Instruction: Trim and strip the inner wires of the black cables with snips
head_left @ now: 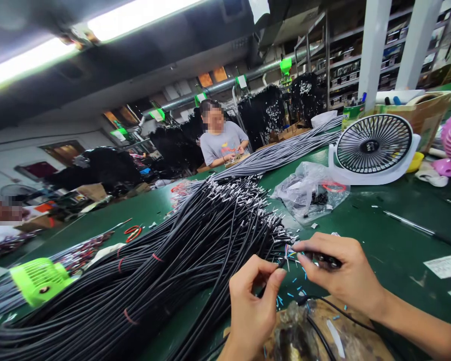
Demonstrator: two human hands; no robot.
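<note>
My left hand (253, 298) is closed, pinching a black cable (281, 262) between thumb and forefinger near its stripped end. Thin coloured wires (287, 250) fan out of that end. My right hand (340, 263) is closed too, its thumb and forefinger right at the wires. A dark, slim object (328, 260) shows under its curled fingers; its kind is hidden. Left of my hands lies a big bundle of black cables (165, 255), their stripped white ends (248, 200) pointing toward the upper right.
Small blue scraps (295, 288) litter the green table (376, 235) beside a brown board (346, 321). A clear plastic bag (304, 188), a white fan (374, 145) and a pen (409, 222) lie beyond. Grey cables (281, 153) stretch past a seated person (223, 140). A green fan (39, 281) stands left.
</note>
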